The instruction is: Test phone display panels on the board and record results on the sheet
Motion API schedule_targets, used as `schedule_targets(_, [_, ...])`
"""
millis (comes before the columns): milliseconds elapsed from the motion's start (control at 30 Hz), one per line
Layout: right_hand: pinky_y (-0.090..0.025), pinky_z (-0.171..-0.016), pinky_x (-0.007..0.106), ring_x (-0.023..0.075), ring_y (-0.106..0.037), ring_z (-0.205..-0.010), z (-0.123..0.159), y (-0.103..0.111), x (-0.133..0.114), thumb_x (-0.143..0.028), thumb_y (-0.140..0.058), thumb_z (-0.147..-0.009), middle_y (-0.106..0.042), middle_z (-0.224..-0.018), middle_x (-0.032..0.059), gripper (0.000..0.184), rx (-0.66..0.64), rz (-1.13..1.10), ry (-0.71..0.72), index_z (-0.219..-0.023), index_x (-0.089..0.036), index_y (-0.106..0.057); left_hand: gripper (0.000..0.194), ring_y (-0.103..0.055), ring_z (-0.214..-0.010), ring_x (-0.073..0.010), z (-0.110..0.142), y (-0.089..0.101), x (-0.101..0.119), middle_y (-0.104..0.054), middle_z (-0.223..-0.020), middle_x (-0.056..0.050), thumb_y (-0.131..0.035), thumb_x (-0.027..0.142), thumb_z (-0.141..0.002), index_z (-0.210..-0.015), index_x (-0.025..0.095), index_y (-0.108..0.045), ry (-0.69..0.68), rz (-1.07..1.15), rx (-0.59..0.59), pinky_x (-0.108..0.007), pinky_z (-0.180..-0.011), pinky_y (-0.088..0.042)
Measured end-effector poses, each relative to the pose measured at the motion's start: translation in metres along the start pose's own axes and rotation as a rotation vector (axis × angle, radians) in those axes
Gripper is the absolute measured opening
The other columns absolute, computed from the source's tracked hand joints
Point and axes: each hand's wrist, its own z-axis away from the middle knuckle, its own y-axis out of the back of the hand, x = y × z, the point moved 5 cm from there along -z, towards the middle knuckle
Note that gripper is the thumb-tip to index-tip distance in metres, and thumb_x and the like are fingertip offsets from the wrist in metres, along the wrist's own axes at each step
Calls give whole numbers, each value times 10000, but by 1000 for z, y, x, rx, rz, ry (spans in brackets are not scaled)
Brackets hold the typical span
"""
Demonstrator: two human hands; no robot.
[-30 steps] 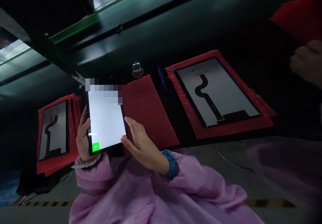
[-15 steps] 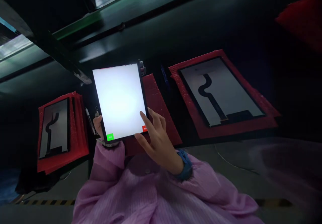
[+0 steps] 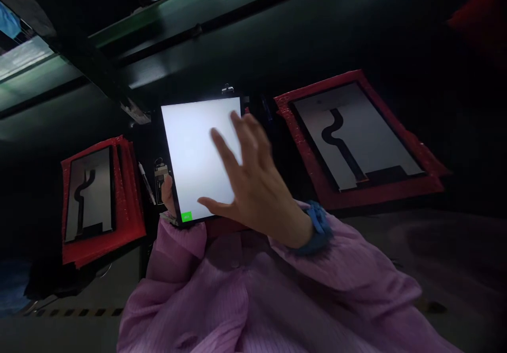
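Observation:
A tablet [image 3: 198, 152] with a glowing white screen and a green box at its lower left corner is held up in front of me. My left hand [image 3: 168, 194] grips it at the lower left edge; only the thumb side shows, the other fingers being behind it. Spread over the right half of the screen is my right hand [image 3: 257, 184], fingers apart and slightly blurred. Whether its fingertips touch the glass I cannot tell. Below the tablet a strip of the red sheet [image 3: 225, 227] shows.
On the right a display panel [image 3: 364, 136] with a curved black ribbon cable lies on red wrap [image 3: 340, 201]. A similar panel [image 3: 92, 189] rests on stacked red wrap [image 3: 132, 205] at left. A white pen [image 3: 147, 183], a small metal-framed device [image 3: 159, 176] and a blue pen [image 3: 266, 110] lie nearby.
The tablet has moved up and right and now covers most of the red sheet. My right hand has gone from the lower right edge to over the screen, fingers spreading. A co-worker's hand has left view.

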Motion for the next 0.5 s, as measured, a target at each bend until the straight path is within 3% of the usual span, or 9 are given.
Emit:
schedule_targets(133, [-223, -1253, 644, 421, -100, -1578, -17, -26, -8, -608, -738, -812, -162, -1694, 177, 1034, -122, 11, 143, -1615, -197, -231, 344, -711, -1073, -254, 0, 1, 2, -780, -1071, -47, -592, 497, -850, -1002, 230, -747, -71, 14, -68, -351, -967, -562])
schedule_targets(200, [-285, -1235, 620, 421, -210, -1552, -16, -31, -8, -525, -722, -861, -251, -1665, 200, 900, -104, 40, 153, -1581, -159, -325, 299, -686, -1147, -265, -1, 6, 2, -779, -1087, -35, -589, 478, -854, -999, 272, -750, -63, 4, -60, -363, -989, -560])
schedule_targets(333, [-487, -1101, 506, 309, -540, -1333, -6, -36, -9, -242, -515, -1012, -576, -1450, 157, 387, -53, 57, 156, -1385, -168, -584, 307, -589, -1309, -274, -1, 10, -3, -756, -1151, -15, -572, 524, -836, -996, 321, -738, -8, 8, -50, -388, -1056, -527])
schedule_targets(400, [-532, -1043, 462, 259, -603, -1227, -1, -36, -9, -150, -429, -1027, -664, -1321, 127, 348, -45, 28, 161, -1296, -187, -646, 358, -541, -1359, -275, 1, 9, -6, -737, -1185, -22, -554, 573, -812, -978, 308, -728, 4, -3, -28, -384, -1066, -518])
schedule_targets(500, [-551, -1010, 421, 232, -611, -1177, 8, -22, -10, -144, -447, -1022, -692, -1229, 111, 326, 22, -55, 206, -1266, -192, -659, 551, -528, -1362, -294, 2, 7, -13, -713, -1200, -45, -472, 732, -779, -972, 273, -706, 65, -69, 5, -389, -1068, -502])
